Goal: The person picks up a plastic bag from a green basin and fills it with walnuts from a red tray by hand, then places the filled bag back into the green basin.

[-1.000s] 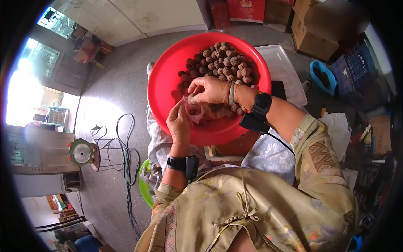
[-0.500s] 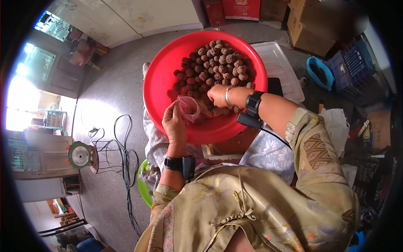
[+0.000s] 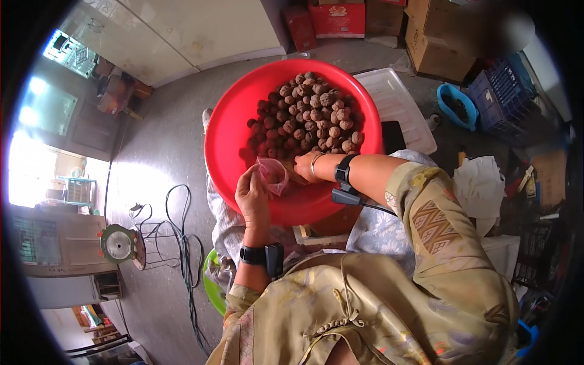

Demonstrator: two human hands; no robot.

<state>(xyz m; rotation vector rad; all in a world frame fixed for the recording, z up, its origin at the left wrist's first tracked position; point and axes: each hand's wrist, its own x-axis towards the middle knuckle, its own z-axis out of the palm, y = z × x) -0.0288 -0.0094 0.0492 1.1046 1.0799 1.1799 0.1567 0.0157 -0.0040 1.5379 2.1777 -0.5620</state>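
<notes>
A wide red basin sits in front of me with many walnuts heaped toward its far right side. Over the near part of the basin, my left hand pinches the rim of a small pink translucent bag, whose mouth gapes toward the right. My right hand is low inside the basin, just right of the bag and at the near edge of the walnuts. Its fingers are curled, and what they hold, if anything, is hidden.
A white tray lies behind the basin's right side. Cardboard boxes, a blue tub and a dark blue crate stand farther right. On the left are a cable and a round fan on a stool.
My right hand has moved down and slightly left, closer to the bag's mouth. The left hand still grips the bag. The whole view has shifted a little.
</notes>
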